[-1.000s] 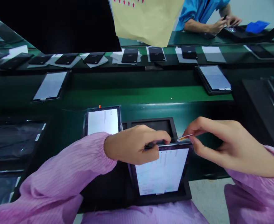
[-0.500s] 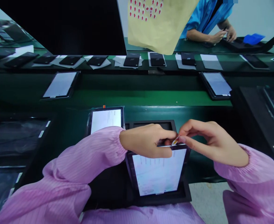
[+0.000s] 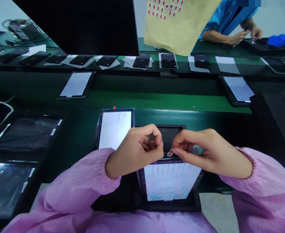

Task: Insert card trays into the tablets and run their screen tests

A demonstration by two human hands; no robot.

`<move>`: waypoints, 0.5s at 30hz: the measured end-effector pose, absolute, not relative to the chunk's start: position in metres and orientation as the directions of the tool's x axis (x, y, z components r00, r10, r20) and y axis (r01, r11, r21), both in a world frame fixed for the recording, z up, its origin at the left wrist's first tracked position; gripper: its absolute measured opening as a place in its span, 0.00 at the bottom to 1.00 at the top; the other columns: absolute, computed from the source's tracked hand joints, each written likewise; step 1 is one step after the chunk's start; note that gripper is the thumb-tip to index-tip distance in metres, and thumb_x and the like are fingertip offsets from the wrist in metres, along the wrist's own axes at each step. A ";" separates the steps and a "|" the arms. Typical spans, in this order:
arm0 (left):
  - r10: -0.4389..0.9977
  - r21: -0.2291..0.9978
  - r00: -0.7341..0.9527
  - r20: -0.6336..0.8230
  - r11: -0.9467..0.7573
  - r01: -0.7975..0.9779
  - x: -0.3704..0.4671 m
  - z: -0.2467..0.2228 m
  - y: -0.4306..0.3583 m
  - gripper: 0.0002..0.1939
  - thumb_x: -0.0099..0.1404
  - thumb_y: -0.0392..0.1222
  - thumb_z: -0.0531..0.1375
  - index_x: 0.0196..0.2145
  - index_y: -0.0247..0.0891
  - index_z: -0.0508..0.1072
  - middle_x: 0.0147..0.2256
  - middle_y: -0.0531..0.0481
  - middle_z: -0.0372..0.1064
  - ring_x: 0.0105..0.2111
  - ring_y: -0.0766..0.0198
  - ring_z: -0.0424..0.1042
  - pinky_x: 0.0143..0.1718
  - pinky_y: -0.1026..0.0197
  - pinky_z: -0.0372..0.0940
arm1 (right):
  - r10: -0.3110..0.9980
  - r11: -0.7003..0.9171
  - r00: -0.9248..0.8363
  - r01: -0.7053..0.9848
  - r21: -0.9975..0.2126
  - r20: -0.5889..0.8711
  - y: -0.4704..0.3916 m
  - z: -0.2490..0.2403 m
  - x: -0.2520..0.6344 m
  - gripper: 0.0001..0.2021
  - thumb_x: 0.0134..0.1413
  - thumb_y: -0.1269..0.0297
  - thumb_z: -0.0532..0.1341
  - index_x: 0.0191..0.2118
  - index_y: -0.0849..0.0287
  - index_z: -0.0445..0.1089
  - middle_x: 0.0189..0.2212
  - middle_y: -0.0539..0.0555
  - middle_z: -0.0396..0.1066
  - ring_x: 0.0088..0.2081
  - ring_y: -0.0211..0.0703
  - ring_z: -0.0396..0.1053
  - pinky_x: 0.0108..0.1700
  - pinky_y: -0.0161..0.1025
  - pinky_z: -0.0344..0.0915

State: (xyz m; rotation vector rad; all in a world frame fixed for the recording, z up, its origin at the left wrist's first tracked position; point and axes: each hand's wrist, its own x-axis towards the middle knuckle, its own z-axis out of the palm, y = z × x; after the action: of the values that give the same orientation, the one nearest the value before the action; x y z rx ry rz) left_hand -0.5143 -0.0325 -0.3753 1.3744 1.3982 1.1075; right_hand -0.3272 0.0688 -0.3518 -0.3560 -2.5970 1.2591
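My right hand (image 3: pixel 200 149) pinches a small white and orange card (image 3: pixel 169 153), like a SIM card, between thumb and forefinger. It is just above the top edge of a tablet (image 3: pixel 171 183) with a lit screen. My left hand (image 3: pixel 142 145) is close by on the left, thumb and forefinger pressed together. Whatever lies between those fingertips is too small to make out. The tablet rests tilted on a black tray (image 3: pixel 197 202) in front of me. Behind my left hand lies a second lit tablet (image 3: pixel 115 127), with a small orange tab at its top edge.
Two more lit tablets, left (image 3: pixel 76 84) and right (image 3: pixel 238 89), lie farther back. Several black devices (image 3: pixel 142 61) on white sheets line the shelf. A dark monitor (image 3: pixel 84 26) and a yellow sheet (image 3: pixel 178 29) hang above. Across the bench, a person's hands (image 3: pixel 242 36) work. Bagged items (image 3: pixel 28 132) lie left.
My left hand has drawn back from the tablet's top edge, its fingers now curled into a pinch. My right hand still holds the small card. The view has shifted slightly.
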 end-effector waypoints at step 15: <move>0.971 0.961 -0.072 0.228 -0.213 0.179 -0.504 -0.387 -0.038 0.11 0.54 0.27 0.55 0.26 0.40 0.56 0.22 0.58 0.59 0.21 0.74 0.60 0.20 0.71 0.56 | 0.105 0.762 -0.994 0.085 -0.642 -0.007 0.070 -0.335 -0.339 0.08 0.63 0.69 0.53 0.36 0.58 0.68 0.26 0.49 0.69 0.23 0.32 0.63 0.25 0.32 0.58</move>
State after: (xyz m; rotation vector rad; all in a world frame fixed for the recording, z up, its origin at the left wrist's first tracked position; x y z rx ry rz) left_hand -0.5041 -0.0380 -0.3873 1.4603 1.2923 1.3592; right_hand -0.3394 0.0705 -0.3349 -0.1577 -2.9208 1.0625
